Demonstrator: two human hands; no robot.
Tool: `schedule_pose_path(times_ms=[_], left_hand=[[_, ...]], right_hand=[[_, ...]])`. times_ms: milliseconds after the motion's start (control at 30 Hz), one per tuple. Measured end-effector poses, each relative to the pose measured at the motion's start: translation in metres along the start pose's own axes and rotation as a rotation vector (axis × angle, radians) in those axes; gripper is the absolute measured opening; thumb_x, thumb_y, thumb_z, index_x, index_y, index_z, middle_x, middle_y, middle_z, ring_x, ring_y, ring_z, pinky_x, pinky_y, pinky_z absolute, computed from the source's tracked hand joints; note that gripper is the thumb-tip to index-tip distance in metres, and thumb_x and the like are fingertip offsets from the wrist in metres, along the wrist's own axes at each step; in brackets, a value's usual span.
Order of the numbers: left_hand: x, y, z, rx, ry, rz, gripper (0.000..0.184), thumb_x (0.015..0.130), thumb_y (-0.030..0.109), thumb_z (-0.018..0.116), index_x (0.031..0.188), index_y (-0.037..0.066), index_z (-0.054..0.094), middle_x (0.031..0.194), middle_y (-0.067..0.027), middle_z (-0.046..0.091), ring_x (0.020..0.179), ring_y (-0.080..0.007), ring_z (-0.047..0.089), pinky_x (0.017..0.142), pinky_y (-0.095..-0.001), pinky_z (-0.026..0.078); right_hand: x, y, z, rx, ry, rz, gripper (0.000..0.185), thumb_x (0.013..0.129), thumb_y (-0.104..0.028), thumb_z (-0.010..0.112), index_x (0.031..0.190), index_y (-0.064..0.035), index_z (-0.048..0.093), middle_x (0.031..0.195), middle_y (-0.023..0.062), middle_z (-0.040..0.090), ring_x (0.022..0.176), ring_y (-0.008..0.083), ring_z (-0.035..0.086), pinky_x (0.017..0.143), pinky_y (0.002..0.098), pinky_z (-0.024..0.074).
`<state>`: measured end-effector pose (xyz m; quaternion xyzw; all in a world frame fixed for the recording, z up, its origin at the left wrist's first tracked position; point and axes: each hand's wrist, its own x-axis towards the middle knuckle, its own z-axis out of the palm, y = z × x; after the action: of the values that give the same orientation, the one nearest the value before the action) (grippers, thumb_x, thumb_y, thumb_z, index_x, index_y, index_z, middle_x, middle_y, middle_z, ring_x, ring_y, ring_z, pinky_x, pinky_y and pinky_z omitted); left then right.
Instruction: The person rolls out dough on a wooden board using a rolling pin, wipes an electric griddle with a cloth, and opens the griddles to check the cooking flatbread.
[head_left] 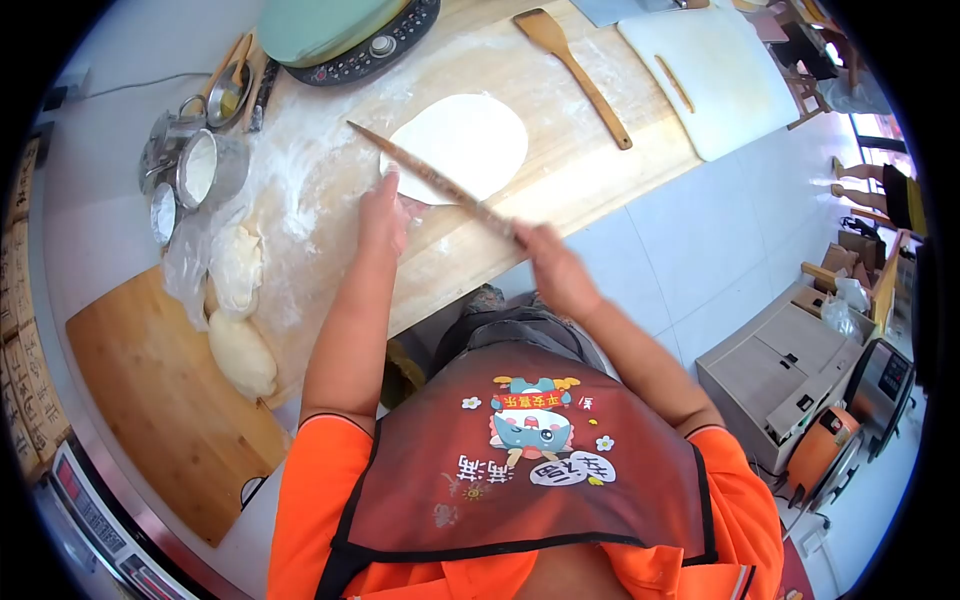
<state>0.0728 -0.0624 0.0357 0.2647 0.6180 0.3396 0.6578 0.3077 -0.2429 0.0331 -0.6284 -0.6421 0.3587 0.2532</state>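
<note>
A thin round sheet of dough (472,132) lies on the floured wooden board (345,240). A slim, tapered wooden rolling pin (432,177) slants over its near left edge. My right hand (556,266) is closed round the pin's near end, slightly blurred, beyond the board's front edge. At the sheet's near left edge is my left hand (384,216), its thumb on the dough and its other fingers partly hidden. To the left, a smooth lump of dough (242,357) rests beside another pale lump (236,268) partly covered by clear plastic.
A metal container of flour (212,170) stands at the back left. Behind the board is a round electric griddle (375,48). A wooden spatula (575,75) and a white cutting board (715,85) lie to the right. A brown wooden panel (165,400) is at left.
</note>
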Motion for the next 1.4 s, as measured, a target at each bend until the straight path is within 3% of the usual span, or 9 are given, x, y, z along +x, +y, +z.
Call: schedule_pose_path(times_ms=[167, 267, 367, 400, 633, 833, 1067, 1200, 1400], left_hand=[[0.007, 0.027, 0.013, 0.192, -0.113, -0.16, 0.04, 0.106, 0.024, 0.056, 0.126, -0.01, 0.057, 0.11, -0.0201, 0.071, 0.089, -0.0266, 0.073, 0.079, -0.039, 0.063], [0.041, 0.058, 0.047, -0.023, -0.088, 0.317, 0.041, 0.105, 0.027, 0.058, 0.132, -0.004, 0.058, 0.13, -0.0251, 0.065, 0.118, -0.0321, 0.067, 0.096, -0.0437, 0.057], [0.056, 0.023, 0.071, 1.567, 0.043, 1.232, 0.048, 0.104, 0.033, 0.058, 0.141, 0.003, 0.055, 0.15, -0.0204, 0.053, 0.142, -0.0346, 0.047, 0.117, -0.0521, 0.038], [0.056, -0.005, 0.055, 1.615, -0.197, 1.206, 0.06, 0.101, 0.039, 0.059, 0.152, 0.009, 0.047, 0.163, -0.0139, 0.039, 0.154, -0.0331, 0.027, 0.125, -0.0546, 0.02], [-0.039, -0.031, -0.034, 1.623, -0.412, 0.983, 0.064, 0.101, 0.034, 0.058, 0.158, 0.01, 0.039, 0.167, -0.0174, 0.032, 0.154, -0.0334, 0.031, 0.126, -0.0549, 0.021], [0.115, 0.018, 0.059, 1.579, 0.119, 1.136, 0.052, 0.109, 0.042, 0.042, 0.154, 0.017, 0.048, 0.165, -0.0122, 0.037, 0.154, -0.032, 0.031, 0.125, -0.0563, 0.02], [-0.022, -0.016, -0.065, 1.646, -0.23, 0.962, 0.061, 0.096, 0.03, 0.062, 0.151, 0.008, 0.05, 0.163, -0.0159, 0.039, 0.156, -0.035, 0.026, 0.125, -0.061, 0.016], [-0.003, -0.043, 0.018, 1.485, -0.187, 1.169, 0.066, 0.09, 0.021, 0.064, 0.153, 0.009, 0.047, 0.158, -0.0165, 0.044, 0.154, -0.0375, 0.029, 0.124, -0.0585, 0.02], [0.012, -0.032, 0.222, 1.195, -0.285, 1.53, 0.065, 0.098, 0.047, 0.061, 0.153, 0.015, 0.048, 0.165, -0.0062, 0.039, 0.156, -0.0253, 0.028, 0.125, -0.0586, 0.016]], right_hand=[[0.056, 0.062, -0.107, -0.575, 0.296, -0.266, 0.049, 0.083, -0.001, 0.058, 0.13, -0.0129, 0.067, 0.104, 0.0082, 0.064, 0.096, 0.029, 0.063, 0.082, 0.0417, 0.0515], [0.056, 0.064, -0.123, -0.599, 0.199, -0.312, 0.051, 0.084, 0.0, 0.057, 0.132, -0.013, 0.067, 0.106, 0.007, 0.065, 0.096, 0.0286, 0.062, 0.084, 0.0407, 0.0522], [0.044, 0.055, -0.116, -0.558, 0.146, -0.279, 0.052, 0.084, 0.001, 0.056, 0.133, -0.0133, 0.067, 0.106, 0.0079, 0.065, 0.097, 0.0295, 0.062, 0.086, 0.0406, 0.0529], [0.035, 0.052, -0.113, -0.539, 0.123, -0.253, 0.052, 0.084, 0.001, 0.056, 0.133, -0.0133, 0.067, 0.106, 0.0085, 0.065, 0.097, 0.0299, 0.062, 0.086, 0.0406, 0.0532], [-0.03, 0.033, -0.086, -0.353, -0.087, -0.085, 0.057, 0.089, 0.004, 0.052, 0.14, -0.0193, 0.063, 0.112, 0.0108, 0.063, 0.096, 0.0313, 0.067, 0.083, 0.0409, 0.0584], [0.034, 0.044, -0.102, -0.545, 0.089, -0.2, 0.058, 0.091, 0.001, 0.055, 0.146, -0.0193, 0.059, 0.112, 0.0096, 0.066, 0.09, 0.03, 0.069, 0.075, 0.0392, 0.0588], [-0.053, -0.005, 0.029, 0.191, -0.219, -0.001, 0.059, 0.095, -0.002, 0.055, 0.153, -0.0073, 0.044, 0.116, 0.0174, 0.068, 0.1, 0.0351, 0.069, 0.086, 0.0441, 0.056], [-0.087, 0.009, 0.014, 0.225, -0.138, 0.059, 0.065, 0.097, 0.006, 0.051, 0.159, -0.008, 0.036, 0.113, 0.0194, 0.064, 0.097, 0.0327, 0.066, 0.091, 0.0401, 0.0542], [-0.088, 0.018, -0.02, 0.087, 0.048, 0.26, 0.064, 0.098, 0.007, 0.047, 0.16, -0.0067, 0.036, 0.114, 0.0175, 0.061, 0.1, 0.0291, 0.064, 0.095, 0.037, 0.0516]])
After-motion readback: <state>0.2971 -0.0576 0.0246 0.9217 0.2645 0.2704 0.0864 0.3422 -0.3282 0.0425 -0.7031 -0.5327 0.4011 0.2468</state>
